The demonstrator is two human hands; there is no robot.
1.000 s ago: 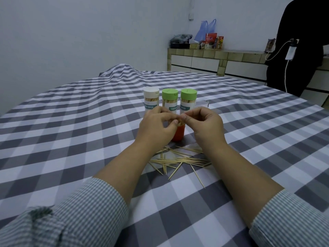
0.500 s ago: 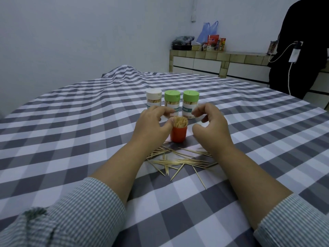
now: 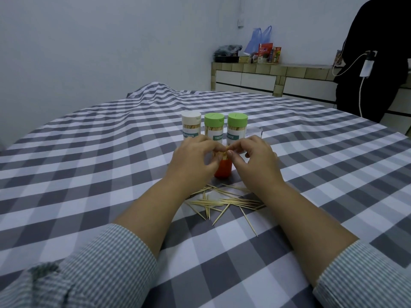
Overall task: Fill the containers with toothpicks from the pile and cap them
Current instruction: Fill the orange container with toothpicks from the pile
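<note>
A red container (image 3: pixel 223 171) stands open on the checked cloth, packed with upright toothpicks. My left hand (image 3: pixel 193 162) and my right hand (image 3: pixel 255 161) meet over its mouth, fingertips of both pinching the toothpick tops. A loose toothpick pile (image 3: pixel 224 202) lies on the cloth between my wrists. Behind stand three capped containers: a white-capped one (image 3: pixel 191 125), a green-capped one (image 3: pixel 214 126) and a second green-capped one (image 3: pixel 237 125). A clear cap (image 3: pixel 254 131) sits to their right, partly hidden by my right hand.
The table is covered by a grey and white checked cloth (image 3: pixel 89 163) that rises in a fold at the back. A person in black (image 3: pixel 375 52) stands at the far right beside a tiled counter (image 3: pixel 278 78) with bags and packets.
Half a second ago my hands were apart on either side of the red container. Both have come back together over its mouth and pinch the toothpick tops.
</note>
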